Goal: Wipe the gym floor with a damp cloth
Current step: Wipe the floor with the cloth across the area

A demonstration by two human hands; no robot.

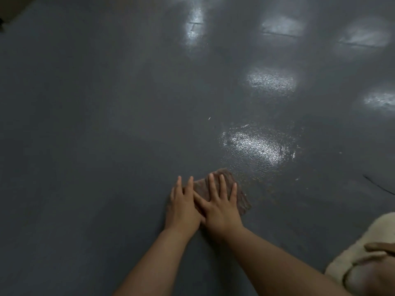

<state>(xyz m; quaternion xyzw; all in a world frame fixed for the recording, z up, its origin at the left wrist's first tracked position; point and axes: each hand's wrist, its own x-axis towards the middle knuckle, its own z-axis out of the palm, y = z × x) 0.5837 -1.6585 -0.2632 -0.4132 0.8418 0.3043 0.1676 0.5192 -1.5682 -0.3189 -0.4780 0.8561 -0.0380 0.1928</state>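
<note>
We are looking down on a dark grey gym floor (pixel 85 146), matte across the left half and growing glossier toward the right. At the far upper left corner a sliver of something brownish (pixel 12 7) is showing at the floor's edge; we cannot tell what it is. Moving right, we are seeing pale patches of reflected light (pixel 271 80) scattered over the upper right, some crossed by thin dark seam lines. Nearer to us, a wet patch (pixel 258 146) is glistening with a pebbled sheen just beyond the cloth. Low in the middle, our left hand (pixel 181 206) is lying flat with straight fingers, pressing down on the left part of the brown cloth (pixel 241 199). Our right hand (pixel 220 208) is lying just beside it, touching it at the thumb side, fingers spread and straight, pressing the middle of the same cloth. Neither hand is curling around the fabric. The cloth is lying flat on the floor under both palms, its far and right edges showing past the fingertips. Further right, a thin dark streak (pixel 378 185) is marking the floor. At the lower right corner, a cream-coloured garment (pixel 352 248) is filling the edge of view.
</note>
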